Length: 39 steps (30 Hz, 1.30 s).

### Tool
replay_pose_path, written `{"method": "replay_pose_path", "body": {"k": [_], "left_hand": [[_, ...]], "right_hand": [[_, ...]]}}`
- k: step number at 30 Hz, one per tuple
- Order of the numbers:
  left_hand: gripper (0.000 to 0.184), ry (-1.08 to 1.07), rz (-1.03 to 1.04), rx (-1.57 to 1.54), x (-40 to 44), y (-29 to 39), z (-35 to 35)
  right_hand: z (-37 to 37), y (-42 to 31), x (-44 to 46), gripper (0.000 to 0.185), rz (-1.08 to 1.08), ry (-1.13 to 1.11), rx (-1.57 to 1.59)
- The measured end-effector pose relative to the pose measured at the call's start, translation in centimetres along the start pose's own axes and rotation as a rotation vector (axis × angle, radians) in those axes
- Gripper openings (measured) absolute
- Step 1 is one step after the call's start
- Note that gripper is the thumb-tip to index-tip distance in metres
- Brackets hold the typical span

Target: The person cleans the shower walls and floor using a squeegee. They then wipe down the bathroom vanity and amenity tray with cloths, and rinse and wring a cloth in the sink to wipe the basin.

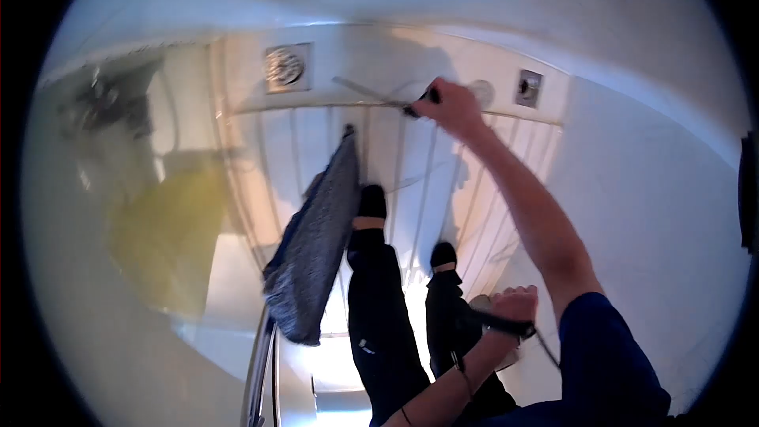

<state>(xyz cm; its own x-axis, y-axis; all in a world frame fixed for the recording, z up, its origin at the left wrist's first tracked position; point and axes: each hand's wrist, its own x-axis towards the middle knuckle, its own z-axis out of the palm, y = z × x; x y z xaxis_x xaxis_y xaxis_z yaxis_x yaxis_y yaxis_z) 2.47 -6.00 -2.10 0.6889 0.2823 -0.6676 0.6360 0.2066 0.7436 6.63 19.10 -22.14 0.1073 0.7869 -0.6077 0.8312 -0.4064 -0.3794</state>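
My right hand [455,115] reaches out over the pale ledge, fingers wrapped round the dark handle of a long thin tool. Its narrow shaft [364,91] points left and is slightly blurred; I cannot tell the exact kind. Nearer my body, my left hand [514,304] is closed in a fist, with a black strap at the wrist and a thin cord running off it. Whatever the left fingers hold, if anything, is hidden. To the left of my legs hangs a grey cloth [320,245], apart from both hands.
A square metal drain [287,69] sits left on the ledge [356,47], a smaller square metal fitting [528,88] right. White grooved boards [411,150] lie under my feet. On the left stands a glass panel [87,269] with a yellow patch [170,233] showing; a metal rail [258,372] runs below the cloth.
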Motion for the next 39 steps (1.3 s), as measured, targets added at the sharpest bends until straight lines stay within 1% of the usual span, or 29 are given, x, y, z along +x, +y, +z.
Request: {"method": "replay_pose_path", "body": {"k": [1, 2, 4, 5, 7, 9, 10, 11, 12, 13, 14, 16, 19, 20, 21, 22, 23, 26, 28, 31, 34, 35, 36, 38, 39], "left_hand": [[0.017, -0.011, 0.044, 0.01, -0.2, -0.1, -0.6], [0.018, -0.049, 0.044, 0.034, -0.3, 0.1, -1.2], [0.019, -0.116, 0.027, 0.062, 0.0, 0.1, -1.3], [0.02, -0.11, 0.04, 0.066, -0.4, 0.3, -0.9], [0.023, -0.105, 0.042, 0.073, -0.3, 0.0, 0.2], [0.024, -0.111, 0.035, 0.081, -0.3, -0.2, 1.5], [0.024, -0.109, 0.023, 0.091, -0.3, -0.4, 1.8], [0.024, -0.12, 0.015, 0.103, -0.3, -0.5, 2.0], [0.024, -0.13, 0.009, 0.113, -0.2, -0.3, 1.9], [0.023, -0.139, 0.003, 0.122, -0.2, -0.3, 1.9], [0.022, -0.132, 0.008, 0.125, -0.3, -0.2, 1.8], [0.021, -0.119, 0.031, 0.128, -0.5, 0.0, 1.9], [0.021, -0.179, 0.009, 0.166, -0.3, 0.0, 2.7], [0.023, -0.238, 0.005, 0.188, -0.2, 0.2, 2.2], [0.024, -0.219, 0.009, 0.182, -0.2, 0.2, 2.2], [0.025, -0.201, 0.004, 0.179, -0.3, 0.1, 2.2], [0.025, -0.174, 0.024, 0.178, -0.1, -0.4, 2.6], [0.025, -0.195, 0.014, 0.227, -0.5, -0.2, 2.0], [0.024, -0.185, 0.035, 0.225, -0.6, -0.5, 2.1], [0.024, -0.184, 0.033, 0.219, -0.8, -0.6, 2.3], [0.026, -0.195, 0.029, 0.221, -0.6, -0.6, 2.4], [0.026, -0.213, 0.02, 0.241, -0.6, -0.5, 2.4], [0.026, -0.232, 0.009, 0.26, -0.7, -0.6, 2.3], [0.028, -0.283, -0.014, 0.276, -0.9, -1.0, 2.4], [0.028, -0.317, -0.025, 0.299, -1.0, -1.1, 2.3]], "right_hand": [[0.3, 1.5, -1.0, 0.039, 0.05, -0.03, -0.008], [0.6, 3.2, -2.0, 0.039, 0.095, -0.066, -0.012], [1.1, 8.1, -3.3, 0.04, 0.228, -0.1, 0.081], [0.8, 10.4, -4.3, 0.04, 0.317, -0.063, 0.115], [1.0, 16.2, -5.2, 0.041, 0.346, 0.049, 0.092], [-0.1, 21.0, -6.4, 0.041, 0.477, 0.103, 0.159], [0.0, 23.8, -6.8, 0.039, 0.503, 0.163, 0.226], [-1.6, 24.4, -7.7, 0.038, 0.606, 0.115, 0.383], [-2.9, 24.9, -8.3, 0.038, 0.668, 0.141, 0.289], [-2.9, 26.8, -9.0, 0.038, 0.587, 0.25, 0.19], [-3.0, 28.1, -9.3, 0.038, 0.667, 0.308, 0.196], [-4.6, 27.9, -10.5, 0.039, 0.599, 0.402, 0.023], [-5.7, 26.1, -11.4, 0.041, 0.573, 0.422, 0.198], [-5.0, 26.4, -11.3, 0.043, 0.551, 0.392, 0.127], [-4.6, 25.4, -11.3, 0.046, 0.527, 0.363, 0.102], [-4.8, 23.1, -11.5, 0.048, 0.516, 0.301, 0.175], [-3.8, 22.8, -11.2, 0.047, 0.483, 0.28, 0.191], [-2.8, 22.2, -11.2, 0.046, 0.569, 0.271, 0.179], [-3.4, 22.9, -11.8, 0.046, 0.629, 0.31, 0.169], [-4.1, 24.8, -12.2, 0.044, 0.659, 0.338, 0.146], [-3.7, 25.7, -12.8, 0.044, 0.711, 0.47, 0.135], [-3.5, 25.9, -13.4, 0.045, 0.755, 0.441, 0.145], [-2.1, 26.7, -14.4, 0.046, 0.741, 0.525, 0.21], [-1.7, 25.7, -17.7, 0.046, 0.797, 0.403, 0.547], [-0.1, 25.7, -19.3, 0.046, 0.832, 0.469, 0.613]]}}
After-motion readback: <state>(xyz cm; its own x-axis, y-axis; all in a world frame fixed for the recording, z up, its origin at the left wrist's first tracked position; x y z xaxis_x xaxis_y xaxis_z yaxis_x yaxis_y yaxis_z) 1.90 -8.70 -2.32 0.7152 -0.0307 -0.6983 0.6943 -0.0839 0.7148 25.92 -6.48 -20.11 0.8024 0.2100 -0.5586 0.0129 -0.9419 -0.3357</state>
